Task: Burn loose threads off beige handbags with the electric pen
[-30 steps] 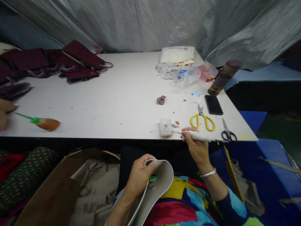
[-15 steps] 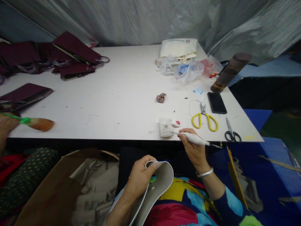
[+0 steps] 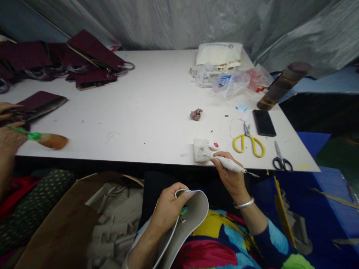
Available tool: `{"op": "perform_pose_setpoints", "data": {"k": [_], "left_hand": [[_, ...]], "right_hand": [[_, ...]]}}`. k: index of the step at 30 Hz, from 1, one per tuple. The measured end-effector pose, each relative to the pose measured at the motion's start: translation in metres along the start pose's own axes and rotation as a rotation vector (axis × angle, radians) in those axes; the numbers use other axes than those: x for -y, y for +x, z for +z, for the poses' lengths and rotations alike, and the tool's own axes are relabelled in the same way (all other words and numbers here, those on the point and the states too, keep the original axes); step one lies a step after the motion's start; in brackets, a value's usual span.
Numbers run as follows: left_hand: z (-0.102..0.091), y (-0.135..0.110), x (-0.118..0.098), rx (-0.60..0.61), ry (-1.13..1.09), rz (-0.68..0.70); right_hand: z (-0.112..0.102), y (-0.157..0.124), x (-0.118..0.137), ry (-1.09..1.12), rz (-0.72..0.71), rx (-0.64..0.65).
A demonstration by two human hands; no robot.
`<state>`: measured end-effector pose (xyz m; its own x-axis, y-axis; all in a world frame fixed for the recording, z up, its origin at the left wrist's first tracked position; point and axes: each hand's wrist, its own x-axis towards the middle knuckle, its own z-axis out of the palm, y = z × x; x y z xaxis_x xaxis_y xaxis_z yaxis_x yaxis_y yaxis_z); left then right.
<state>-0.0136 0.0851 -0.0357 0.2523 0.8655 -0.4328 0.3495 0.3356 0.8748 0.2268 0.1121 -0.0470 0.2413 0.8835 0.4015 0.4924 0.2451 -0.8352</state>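
My left hand [image 3: 167, 207] is closed on the top edge of a pale grey bag piece [image 3: 187, 220] with a metal ring, held over my lap. My right hand [image 3: 231, 177] grips a white-wrapped tool [image 3: 231, 164] at the near table edge, its tip touching a small white glue pot [image 3: 201, 150] with a red-dotted cap beside it. Both hands sit just below the white table [image 3: 151, 108].
Yellow scissors [image 3: 248, 141], grey scissors [image 3: 282, 158], a black phone [image 3: 264, 122], a brown bottle [image 3: 284, 86], plastic bags [image 3: 228, 82] and a cream pouch [image 3: 218, 55] lie right. Maroon bags [image 3: 84, 59] are piled far left. Another person's hand [image 3: 9, 138] holds a green-handled brush [image 3: 45, 139]. A cardboard box [image 3: 92, 220] of grey pieces stands below.
My right hand shifted slightly left, bringing the tool tip onto the glue pot. The other person's hand and brush moved at the left, and a maroon bag came into view there.
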Motion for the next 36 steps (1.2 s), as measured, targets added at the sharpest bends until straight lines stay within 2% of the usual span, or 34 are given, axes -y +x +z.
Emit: {"op": "perform_pose_setpoints", "data": {"k": [10,14,17,21,23,26,31,36], "left_hand": [[0.001,-0.003,-0.004,0.01,-0.036,0.011],[0.001,-0.004,-0.004,0.003,-0.037,-0.003],[0.002,-0.005,-0.007,0.0,-0.011,-0.001],[0.004,-0.007,-0.011,0.001,0.018,0.004],[0.005,-0.007,-0.012,0.007,0.022,0.01],[0.007,-0.008,-0.014,0.016,0.025,0.019],[0.008,-0.009,-0.015,0.021,0.032,0.024],[0.009,-0.01,-0.014,0.015,0.018,0.014]], "right_hand": [[0.007,0.005,-0.004,0.022,-0.004,0.013],[0.001,0.0,-0.001,0.057,-0.031,-0.02],[-0.005,-0.01,0.009,0.109,0.029,-0.043],[-0.006,-0.03,0.026,0.459,0.232,0.181],[-0.004,-0.039,0.03,0.539,0.297,0.285],[0.0,-0.046,0.031,0.515,0.33,0.347],[0.004,-0.045,0.029,0.482,0.331,0.378],[0.001,-0.043,0.033,0.413,0.274,0.437]]}}
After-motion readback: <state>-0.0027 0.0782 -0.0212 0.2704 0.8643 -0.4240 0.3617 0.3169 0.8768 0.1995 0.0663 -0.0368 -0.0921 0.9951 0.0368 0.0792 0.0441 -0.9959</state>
